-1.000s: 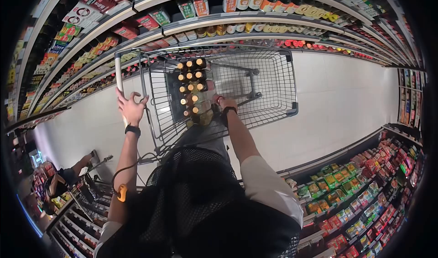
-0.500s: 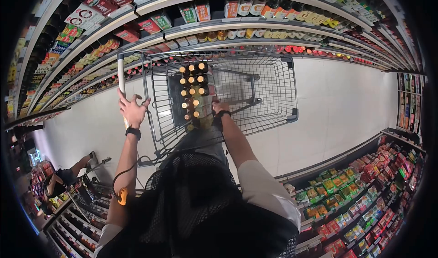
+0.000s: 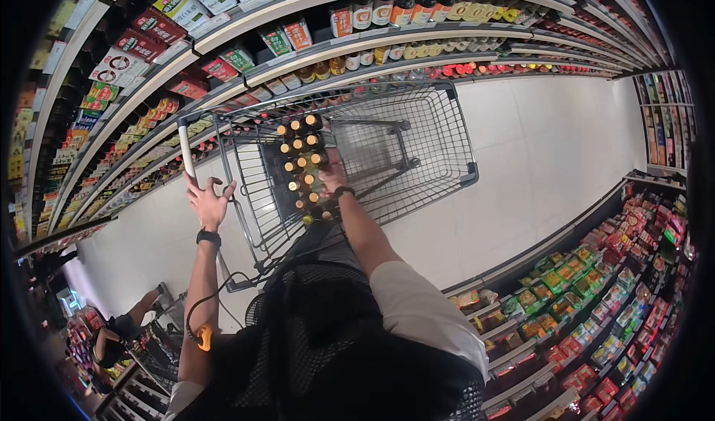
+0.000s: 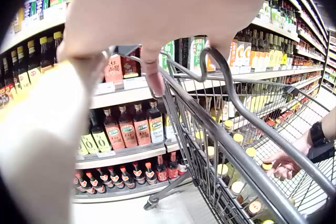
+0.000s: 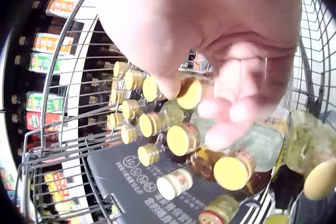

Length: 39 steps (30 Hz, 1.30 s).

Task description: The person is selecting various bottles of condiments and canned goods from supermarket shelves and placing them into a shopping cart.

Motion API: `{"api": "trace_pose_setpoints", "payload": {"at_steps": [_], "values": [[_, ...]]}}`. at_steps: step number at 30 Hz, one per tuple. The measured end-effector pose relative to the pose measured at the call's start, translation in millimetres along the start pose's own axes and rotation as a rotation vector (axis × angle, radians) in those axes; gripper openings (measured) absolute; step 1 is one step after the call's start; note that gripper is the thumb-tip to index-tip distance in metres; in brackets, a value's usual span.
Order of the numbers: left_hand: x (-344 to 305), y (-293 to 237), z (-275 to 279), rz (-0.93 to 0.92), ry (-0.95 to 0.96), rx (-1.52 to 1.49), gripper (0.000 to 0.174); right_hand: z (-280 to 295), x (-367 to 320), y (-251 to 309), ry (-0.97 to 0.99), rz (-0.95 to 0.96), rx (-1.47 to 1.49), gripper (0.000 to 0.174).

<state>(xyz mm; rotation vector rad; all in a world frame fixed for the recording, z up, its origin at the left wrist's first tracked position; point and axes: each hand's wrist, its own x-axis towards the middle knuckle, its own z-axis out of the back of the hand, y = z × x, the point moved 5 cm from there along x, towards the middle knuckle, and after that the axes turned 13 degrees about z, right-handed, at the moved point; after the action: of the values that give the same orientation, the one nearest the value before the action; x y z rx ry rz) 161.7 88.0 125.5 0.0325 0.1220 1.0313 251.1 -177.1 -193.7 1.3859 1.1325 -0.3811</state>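
In the head view my left hand rests on the pale handle of a wire shopping cart, its fingers spread apart. My right hand is inside the cart, beside several dark bottles with yellow caps, standing upright in rows. In the right wrist view its thumb overlaps a yellow cap, and its loosely bent fingers hang over pale green bottles. In the left wrist view the right hand's fingertips are right at a cap.
Shelves of bottles run close along the cart's far side. Packets fill a sloping rack at lower right. A person is at lower left. A grey printed panel lies beside the bottles. A cable with an orange clip hangs by my left arm.
My right hand has shifted left and closer over the bottles. The cart has turned slightly in the head view. My left hand stays on the handle.
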Motion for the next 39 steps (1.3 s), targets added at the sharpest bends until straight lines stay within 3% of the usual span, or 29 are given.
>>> {"api": "trace_pose_setpoints", "payload": {"at_steps": [1, 3, 4, 5, 7, 8, 9, 13, 15, 18, 21, 25, 27, 29, 30, 31, 32, 33, 34, 36, 37, 39], "values": [[7.5, 9.7, 2.4, -0.007, -0.006, 0.002, 0.047, 3.0, 8.2, -10.4, 0.05, -0.057, 0.028, 0.058], [17.8, 27.5, 6.5, -0.249, 0.225, -0.723, 0.052, 38.7, 16.9, -13.7, 0.151, 0.024, 0.053, 0.064], [30.8, 42.3, -8.2, -0.353, 0.141, -0.515, 0.072, 54.5, -4.5, 5.4, 0.065, 0.031, 0.008, 0.056], [27.9, 50.8, -6.6, -0.365, 0.137, -0.518, 0.072, 63.6, -36.2, 28.5, -0.021, 0.038, -0.036, 0.047], [7.6, 70.3, -22.1, -0.212, 0.779, -0.916, 0.093, 69.1, -55.7, 29.8, -0.102, 0.154, -0.162, 0.043], [-1.8, 68.8, -36.1, -0.229, 0.849, -1.0, 0.108, 91.0, -70.3, 33.2, -0.241, 0.426, -0.553, 0.045], [-6.1, 66.2, -32.0, -0.225, 0.79, -1.001, 0.11, 104.6, -90.7, 31.6, -0.382, 0.689, -0.95, 0.046], [5.4, 56.8, -43.3, -0.36, 0.84, -1.007, 0.113, 121.0, -147.8, 15.6, -0.49, 0.69, -1.016, 0.036], [8.5, 61.4, -41.9, -0.407, 0.846, -0.995, 0.115, 96.5, -180.1, 8.1, -0.461, 0.64, -1.408, 0.026], [10.8, 71.2, -43.8, -0.499, 0.793, -0.927, 0.12, 57.9, -224.6, -8.0, -0.598, 0.735, -1.443, 0.024], [6.6, 51.3, -57.3, -0.559, 0.766, -0.9, 0.121, 57.0, -241.1, -13.1, -0.728, 0.723, -1.348, 0.026], [6.1, 37.8, -60.1, -0.527, 0.844, -0.845, 0.121, 63.2, -234.1, -21.6, -0.719, 0.611, -1.333, 0.041], [3.4, 27.1, -68.4, -0.611, 0.766, -0.824, 0.122, 69.4, -229.9, -24.5, -0.735, 0.543, -1.344, 0.046], [-2.8, -42.7, -78.5, -0.738, 0.792, -0.764, 0.118, 109.2, -229.7, -20.0, -0.884, 0.418, -1.33, 0.05], [1.8, -63.2, -93.2, -0.787, 0.801, -0.632, 0.104, 119.6, -217.0, -22.4, -0.876, 0.372, -1.352, 0.054], [1.4, -42.6, -67.3, -0.824, 0.649, -0.754, 0.09, 125.3, -208.4, -20.3, -0.861, 0.333, -1.36, 0.058], [8.4, -77.5, -87.6, -0.861, 0.713, -0.603, 0.09, 136.3, -215.0, -11.7, -0.864, 0.307, -1.314, 0.059], [14.2, -80.8, -103.5, -0.884, 0.668, -0.609, 0.106, 146.4, -224.5, -1.5, -0.868, 0.284, -1.266, 0.06], [-3.6, -51.0, -69.1, -0.838, 0.635, -0.743, 0.121, 144.5, -225.1, 9.0, -0.817, 0.241, -1.28, 0.061], [3.1, -76.2, -71.0, -0.813, 0.652, -0.55, 0.122, 134.8, -212.9, 10.6, -0.763, 0.199, -1.288, 0.061], [-16.3, -41.4, -47.8, -0.664, 0.646, -0.405, 0.124, 121.5, -202.7, -5.9, -0.724, 0.201, -1.295, 0.061], [-15.1, -36.0, -61.1, -0.696, 0.535, -0.253, 0.124, 119.0, -200.5, -11.9, -0.743, 0.218, -1.306, 0.062]]}}
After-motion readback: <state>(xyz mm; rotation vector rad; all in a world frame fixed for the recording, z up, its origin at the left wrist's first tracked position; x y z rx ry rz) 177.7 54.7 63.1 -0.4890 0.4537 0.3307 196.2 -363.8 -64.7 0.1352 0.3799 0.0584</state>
